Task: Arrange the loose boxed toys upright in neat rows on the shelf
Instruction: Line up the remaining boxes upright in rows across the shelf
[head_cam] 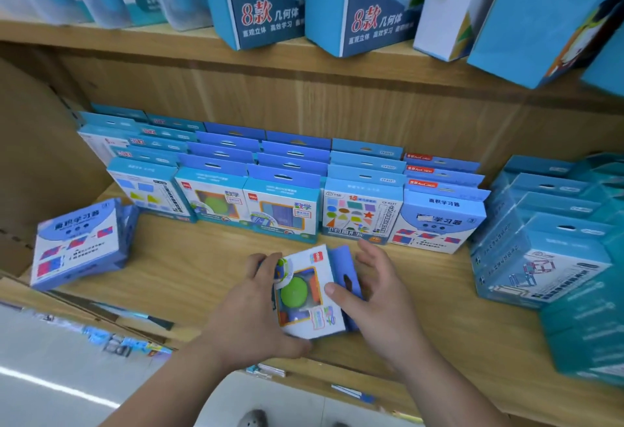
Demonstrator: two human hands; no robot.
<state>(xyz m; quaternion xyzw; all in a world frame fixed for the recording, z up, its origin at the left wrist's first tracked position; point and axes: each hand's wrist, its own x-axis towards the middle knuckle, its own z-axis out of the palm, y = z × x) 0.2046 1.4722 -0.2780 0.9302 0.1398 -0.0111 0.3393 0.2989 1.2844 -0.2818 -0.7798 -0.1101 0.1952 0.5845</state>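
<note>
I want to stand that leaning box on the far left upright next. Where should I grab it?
Probably by its top edge, coming from the front and above: the leaning box tilts back with its printed face toward you, more boxes sit behind it, and the top edge looks free.

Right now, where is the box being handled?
In the head view the white box sits centre, near the front edge of the wooden shelf, between the left hand and right hand, in front of the upright row.
</note>
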